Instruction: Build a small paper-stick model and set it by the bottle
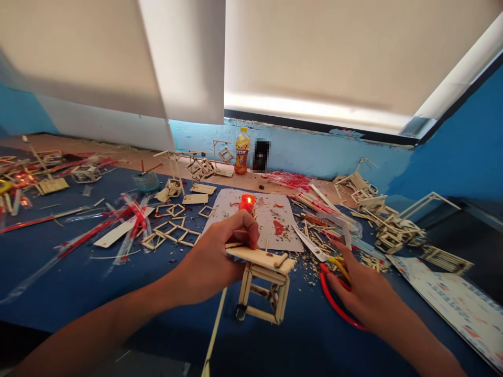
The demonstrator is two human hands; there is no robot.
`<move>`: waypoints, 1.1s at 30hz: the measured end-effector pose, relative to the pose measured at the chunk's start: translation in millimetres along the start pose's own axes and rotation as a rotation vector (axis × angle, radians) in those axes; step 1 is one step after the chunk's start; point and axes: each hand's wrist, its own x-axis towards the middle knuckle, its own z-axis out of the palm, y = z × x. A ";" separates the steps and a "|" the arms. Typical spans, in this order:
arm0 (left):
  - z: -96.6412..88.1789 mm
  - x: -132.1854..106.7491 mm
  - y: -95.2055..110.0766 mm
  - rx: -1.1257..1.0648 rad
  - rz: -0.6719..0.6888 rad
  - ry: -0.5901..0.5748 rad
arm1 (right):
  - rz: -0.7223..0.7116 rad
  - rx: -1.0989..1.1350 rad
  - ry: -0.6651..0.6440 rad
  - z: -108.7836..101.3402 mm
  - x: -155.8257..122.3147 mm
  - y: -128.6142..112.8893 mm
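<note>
My left hand (220,251) is closed on a small model made of wooden sticks (263,293). It has an open box frame below a flat stick top, with charred bits on some sticks and a dark lump at one lower corner. A long thin stick (215,332) slants down below my left hand. Over at the right, my right hand (363,283) is at the handles of scissors (320,255), with thumb and forefinger around them. One handle is red, the other yellow, and the silver blades point away to the left. A lit red candle (247,203) stands beyond my left hand.
The candle is on a pale board (288,209) spotted with red wax. Stick frames (173,230), plastic wrappers (133,220) and stick offcuts lie around on the blue table. A drink bottle (242,152) stands at the back. More stick models (398,230) are piled at the right.
</note>
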 end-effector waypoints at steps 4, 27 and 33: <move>3.4 1.5 6.5 0.038 0.025 0.039 | -0.002 0.002 0.227 -1.8 -16.9 -18.1; 6.1 0.4 49.9 0.425 0.258 -0.053 | -0.134 1.556 0.080 -35.8 -46.1 -117.7; 6.3 -10.7 42.5 0.553 0.365 -0.071 | -0.123 1.430 0.108 -36.0 -50.4 -107.8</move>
